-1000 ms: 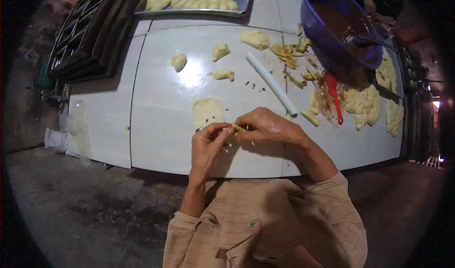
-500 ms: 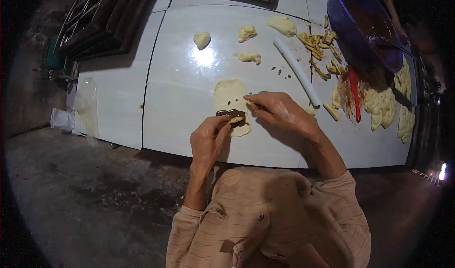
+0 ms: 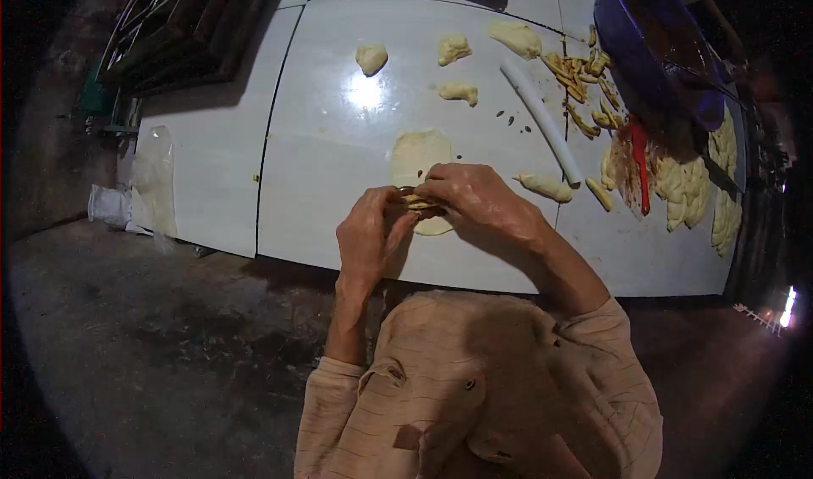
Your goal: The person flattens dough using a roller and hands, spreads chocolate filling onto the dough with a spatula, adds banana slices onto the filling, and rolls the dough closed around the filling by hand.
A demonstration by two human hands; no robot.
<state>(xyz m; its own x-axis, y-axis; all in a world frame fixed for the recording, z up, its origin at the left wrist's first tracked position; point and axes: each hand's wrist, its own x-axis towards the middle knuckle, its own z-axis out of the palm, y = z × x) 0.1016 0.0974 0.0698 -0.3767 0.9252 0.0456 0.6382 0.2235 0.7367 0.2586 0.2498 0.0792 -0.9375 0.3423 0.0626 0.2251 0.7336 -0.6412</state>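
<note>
A flat, pale oblong of dough (image 3: 421, 150) lies on the white table in front of me. Across its near half runs dark brown, glossy filling with yellow banana-like strips (image 3: 418, 201) on top. My left hand (image 3: 364, 229) pinches the left end of these strips, thumb and fingertips together. From the right, my right hand (image 3: 476, 199) closes its fingers on the other end, close to the left fingertips. Part of the filling is hidden under both hands. A few dark raisin-like bits lie on and beside the dough.
Several dough lumps (image 3: 371, 59) sit farther back. Right of them are a white rolling pin (image 3: 542, 121), a filled dough piece (image 3: 544, 188), browned yellow strips (image 3: 583, 81), a red spatula (image 3: 639, 170) and a purple basin (image 3: 622, 43). Dark racks (image 3: 182, 47) stand at back left.
My right hand has moved left and down, bringing its strip onto the filling beside my left hand. The filled dough piece it partly covered now shows. The view has shifted slightly.
</note>
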